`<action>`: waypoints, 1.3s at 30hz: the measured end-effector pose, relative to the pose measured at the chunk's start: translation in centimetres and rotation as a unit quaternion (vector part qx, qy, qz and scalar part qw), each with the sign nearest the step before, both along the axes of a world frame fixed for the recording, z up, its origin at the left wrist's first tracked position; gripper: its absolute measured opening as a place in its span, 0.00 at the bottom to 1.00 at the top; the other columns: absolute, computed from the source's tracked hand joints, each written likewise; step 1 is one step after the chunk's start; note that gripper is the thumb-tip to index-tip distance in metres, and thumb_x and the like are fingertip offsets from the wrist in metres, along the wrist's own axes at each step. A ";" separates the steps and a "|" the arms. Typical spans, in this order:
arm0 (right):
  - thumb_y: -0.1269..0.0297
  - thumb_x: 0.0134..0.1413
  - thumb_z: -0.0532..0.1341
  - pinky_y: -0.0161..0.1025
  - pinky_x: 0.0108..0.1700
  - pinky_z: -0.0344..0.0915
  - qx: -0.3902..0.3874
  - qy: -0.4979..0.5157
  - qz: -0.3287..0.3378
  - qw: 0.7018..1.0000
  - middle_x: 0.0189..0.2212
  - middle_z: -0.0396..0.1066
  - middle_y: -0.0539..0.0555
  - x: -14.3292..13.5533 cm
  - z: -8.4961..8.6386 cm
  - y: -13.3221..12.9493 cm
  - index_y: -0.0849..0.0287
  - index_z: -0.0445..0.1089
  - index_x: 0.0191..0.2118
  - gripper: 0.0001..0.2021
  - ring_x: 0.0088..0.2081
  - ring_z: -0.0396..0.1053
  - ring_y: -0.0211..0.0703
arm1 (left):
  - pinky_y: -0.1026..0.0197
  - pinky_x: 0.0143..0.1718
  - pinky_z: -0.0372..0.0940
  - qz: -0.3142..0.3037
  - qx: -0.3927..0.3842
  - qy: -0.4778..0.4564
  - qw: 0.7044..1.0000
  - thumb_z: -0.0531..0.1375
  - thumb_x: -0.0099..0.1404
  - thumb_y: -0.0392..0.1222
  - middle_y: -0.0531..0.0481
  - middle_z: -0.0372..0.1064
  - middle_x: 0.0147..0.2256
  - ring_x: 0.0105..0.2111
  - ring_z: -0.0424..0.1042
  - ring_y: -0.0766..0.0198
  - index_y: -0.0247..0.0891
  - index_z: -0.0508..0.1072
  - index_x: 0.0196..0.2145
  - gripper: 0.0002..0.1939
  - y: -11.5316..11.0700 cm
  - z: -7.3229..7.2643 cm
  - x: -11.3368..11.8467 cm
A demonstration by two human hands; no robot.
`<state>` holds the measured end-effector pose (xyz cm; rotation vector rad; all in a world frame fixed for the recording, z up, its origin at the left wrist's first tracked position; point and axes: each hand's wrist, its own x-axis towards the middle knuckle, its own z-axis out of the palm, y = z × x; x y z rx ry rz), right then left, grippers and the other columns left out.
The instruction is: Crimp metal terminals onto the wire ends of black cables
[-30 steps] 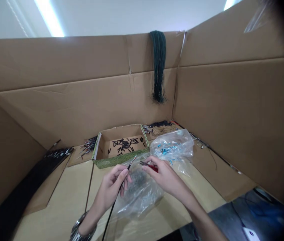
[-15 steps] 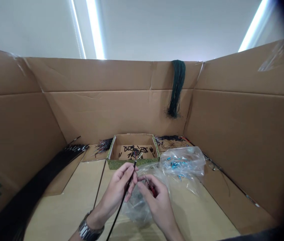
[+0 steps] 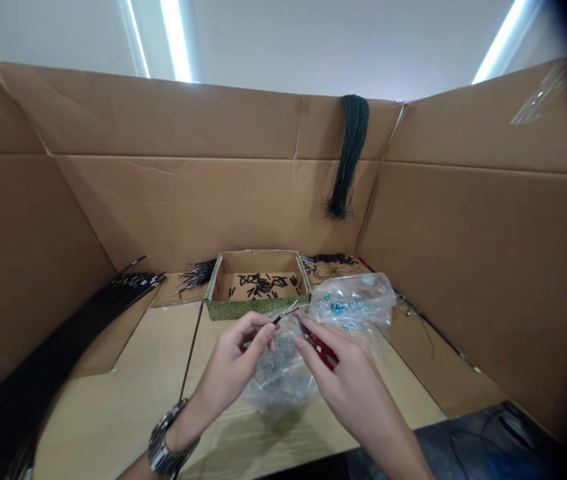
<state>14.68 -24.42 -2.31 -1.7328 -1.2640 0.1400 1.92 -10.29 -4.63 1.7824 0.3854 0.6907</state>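
Observation:
My left hand (image 3: 236,357), with a metal watch (image 3: 166,443) on its wrist, pinches a black cable (image 3: 277,320) close to its end. Thin coloured wires (image 3: 290,309) fan out of that end towards the right. Opposite it, my right hand (image 3: 348,373) is closed around a small red-handled hand tool (image 3: 325,352). The fingertips of the right hand are at the wire tips; the working end of the tool is mostly hidden by the fingers. Below both hands lies a clear plastic bag (image 3: 281,383) with small pieces in it that I cannot make out.
Behind the hands stands an open box (image 3: 243,309) holding short black pieces. A clear bag with blue bits (image 3: 353,303) lies right of it. Black cables (image 3: 78,340) are bundled at left. Dark green strands (image 3: 351,153) hang over the cardboard wall (image 3: 188,207) enclosing the table.
The cable in my left hand has tilted from upright to pointing right. My right hand, with the red tool, has moved up to the wire tips. The view has shifted slightly.

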 end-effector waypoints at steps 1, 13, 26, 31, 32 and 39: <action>0.62 0.66 0.57 0.40 0.42 0.68 -0.002 -0.005 -0.003 1.000 0.42 0.77 0.53 0.1 0.0 0.1 0.56 0.73 0.56 0.16 0.38 0.73 0.42 | 0.70 0.15 0.49 0.001 0.009 0.003 1.000 0.55 0.73 0.50 0.54 0.69 0.29 0.15 0.53 0.78 0.36 0.69 0.38 0.14 0.2 -0.2 0.3; 0.69 0.60 0.57 0.37 0.30 0.55 -0.059 -0.008 -0.001 0.998 0.25 0.70 0.49 1.5 -0.6 1.6 0.59 0.70 0.29 0.08 0.26 0.61 0.37 | 0.67 0.27 0.58 -0.002 0.060 0.068 0.996 0.55 0.73 0.50 0.52 0.70 0.27 0.26 0.67 0.69 0.36 0.71 0.34 0.15 1.1 -1.9 1.9; 0.66 0.59 0.57 0.39 0.32 0.55 -0.109 -0.010 -0.030 0.994 0.23 0.67 0.51 2.2 -1.2 1.3 0.58 0.66 0.27 0.09 0.26 0.60 0.39 | 0.67 0.28 0.59 -0.015 0.075 0.102 0.992 0.55 0.73 0.50 0.53 0.70 0.27 0.26 0.66 0.69 0.36 0.70 0.34 0.15 0.8 -2.2 2.2; 0.67 0.60 0.57 0.39 0.32 0.55 -0.112 -0.002 -0.023 0.993 0.24 0.69 0.52 2.3 -1.4 1.2 0.58 0.68 0.28 0.09 0.27 0.62 0.40 | 0.66 0.31 0.60 -0.019 0.085 0.106 0.991 0.54 0.73 0.49 0.52 0.70 0.28 0.28 0.68 0.68 0.36 0.71 0.34 0.15 0.6 -2.1 2.3; 0.67 0.60 0.57 0.39 0.32 0.55 -0.112 -0.002 -0.023 0.993 0.24 0.69 0.52 2.3 -1.5 1.2 0.58 0.69 0.28 0.09 0.27 0.62 0.40 | 0.66 0.31 0.60 -0.021 0.087 0.107 0.990 0.54 0.73 0.48 0.52 0.70 0.28 0.28 0.68 0.68 0.36 0.71 0.34 0.15 0.6 -2.1 2.3; 0.65 0.59 0.58 0.40 0.31 0.54 -0.128 -0.001 -0.041 0.991 0.25 0.70 0.54 2.3 -1.4 1.2 0.58 0.71 0.29 0.09 0.30 0.64 0.43 | 0.65 0.32 0.60 -0.035 0.104 0.123 0.986 0.54 0.73 0.48 0.52 0.70 0.28 0.28 0.68 0.66 0.36 0.71 0.34 0.15 0.6 -2.1 2.3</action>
